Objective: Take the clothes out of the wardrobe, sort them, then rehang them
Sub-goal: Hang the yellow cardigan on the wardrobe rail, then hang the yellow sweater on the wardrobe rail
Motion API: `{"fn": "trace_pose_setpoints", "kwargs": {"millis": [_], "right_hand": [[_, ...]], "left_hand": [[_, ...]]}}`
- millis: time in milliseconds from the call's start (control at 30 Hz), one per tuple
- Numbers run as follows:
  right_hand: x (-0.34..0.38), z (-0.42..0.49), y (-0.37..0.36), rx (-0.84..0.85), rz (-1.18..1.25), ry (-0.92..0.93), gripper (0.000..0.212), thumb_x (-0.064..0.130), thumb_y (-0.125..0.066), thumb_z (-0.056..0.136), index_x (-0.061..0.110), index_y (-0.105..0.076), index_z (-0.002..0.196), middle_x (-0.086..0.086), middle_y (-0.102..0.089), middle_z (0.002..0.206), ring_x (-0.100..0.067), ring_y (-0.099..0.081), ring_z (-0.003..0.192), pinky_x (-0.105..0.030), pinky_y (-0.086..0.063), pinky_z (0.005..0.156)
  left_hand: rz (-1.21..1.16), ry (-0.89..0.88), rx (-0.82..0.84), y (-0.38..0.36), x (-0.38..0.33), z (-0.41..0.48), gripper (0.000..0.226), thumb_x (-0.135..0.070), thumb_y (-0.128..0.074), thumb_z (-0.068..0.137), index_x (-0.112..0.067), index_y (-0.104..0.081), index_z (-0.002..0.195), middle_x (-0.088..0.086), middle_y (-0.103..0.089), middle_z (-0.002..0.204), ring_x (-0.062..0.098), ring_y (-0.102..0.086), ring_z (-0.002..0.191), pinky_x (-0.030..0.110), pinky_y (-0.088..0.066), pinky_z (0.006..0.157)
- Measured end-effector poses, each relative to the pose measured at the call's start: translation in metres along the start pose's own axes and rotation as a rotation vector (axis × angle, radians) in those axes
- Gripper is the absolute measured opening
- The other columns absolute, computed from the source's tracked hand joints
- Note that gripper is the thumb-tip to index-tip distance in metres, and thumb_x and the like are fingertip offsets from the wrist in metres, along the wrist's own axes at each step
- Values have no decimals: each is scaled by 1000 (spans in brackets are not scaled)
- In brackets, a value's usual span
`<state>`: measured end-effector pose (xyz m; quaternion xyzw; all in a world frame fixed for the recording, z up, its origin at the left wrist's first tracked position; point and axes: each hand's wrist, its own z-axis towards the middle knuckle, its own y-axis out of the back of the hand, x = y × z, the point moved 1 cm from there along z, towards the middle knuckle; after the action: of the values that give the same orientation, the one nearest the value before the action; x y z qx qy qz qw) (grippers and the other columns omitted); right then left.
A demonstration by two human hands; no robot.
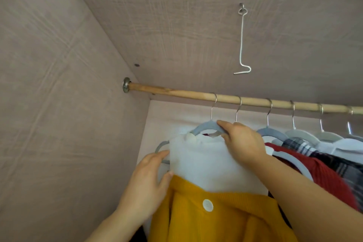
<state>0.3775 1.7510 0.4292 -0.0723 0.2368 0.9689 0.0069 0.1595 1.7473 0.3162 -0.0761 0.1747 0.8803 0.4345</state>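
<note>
Clothes (324,163) in wardrobe (59,104); R hand (243,141) grips hanger (206,126), L hand (149,180) touches white top (204,167).

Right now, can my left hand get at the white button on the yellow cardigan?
Probably yes: the left hand lies at the edge of the yellow cardigan, and the white button shows uncovered beside it.

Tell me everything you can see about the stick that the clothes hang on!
The rod looks like pale bare wood, round and thin, darker and scuffed near its left end. It runs across from a metal socket on the left side wall and leaves the picture at right. Several metal hanger hooks loop over it.
</note>
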Motion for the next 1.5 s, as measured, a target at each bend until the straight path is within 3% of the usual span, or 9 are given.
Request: {"fn": "trace_pose_setpoints", "kwargs": {"millis": [233,400,500,733,833,967,1100,1300,1500], "right_hand": [[-8,-8,-4,3,3,18,47,32,-39,97,31,-28,143,-7,-53,117,-28,-52,106,-33,-40,74],[-3,-41,-21,-127,-93,81,51,30,-53,91,20,-40,140,-16,-42,140,-34,-38,128,-43,-26,106],[11,-75,-39,-195,-73,173,48,28,-53,85,17,-50,132,-20,-46,137,-38,-41,128,-52,-29,105],[69,-182,-90,-55,145,285,47,37,-40,82,23,-57,124,-9,-56,127,-30,-45,123,-44,-24,103],[90,-223,-109,40,274,318,48,37,-37,82,22,-57,123,-10,-57,125,-32,-50,119,-47,-34,102],[112,-277,-132,152,437,375,45,35,-46,81,18,-60,120,-12,-60,118,-34,-56,110,-50,-43,94],[136,-337,-146,239,599,456,48,22,-78,71,11,-64,116,-16,-63,112,-38,-61,97,-48,-50,80],[192,-446,-136,474,896,627,51,17,-80,69,5,-63,116,-18,-62,111,-40,-60,98,-49,-50,82],[249,-566,-64,632,1103,945,55,23,-86,61,8,-66,110,-11,-66,105,-31,-65,91,-41,-53,76]], "left_hand": [[5,55,63,-23,9,-19,49,-34,-49,93,-31,-32,139,-15,-36,141,0,-33,126,13,-24,102],[4,78,124,-23,16,-44,49,-31,-51,93,-27,-36,139,-10,-41,140,5,-37,127,13,-24,99],[18,119,178,-20,23,-66,51,-31,-52,92,-24,-35,140,-6,-40,141,10,-38,128,18,-27,102],[181,240,310,-13,46,-135,55,-29,-55,91,-20,-34,141,4,-41,141,20,-39,129,32,-34,106],[271,324,387,-11,52,-175,57,-31,-56,90,-18,-33,141,6,-42,139,23,-40,127,37,-36,104],[403,483,434,-1,45,-231,59,-27,-55,90,-15,-31,142,11,-41,141,27,-40,128,36,-36,104],[536,695,458,17,25,-297,59,-27,-54,90,-13,-30,142,11,-36,143,30,-40,127,36,-36,103],[673,1066,446,67,-37,-426,58,-31,-48,94,-21,-23,145,4,-32,145,24,-37,129,34,-35,104],[805,1500,374,128,-139,-557,59,-33,-51,92,-24,-26,144,0,-34,145,22,-37,129,32,-33,105]]}}
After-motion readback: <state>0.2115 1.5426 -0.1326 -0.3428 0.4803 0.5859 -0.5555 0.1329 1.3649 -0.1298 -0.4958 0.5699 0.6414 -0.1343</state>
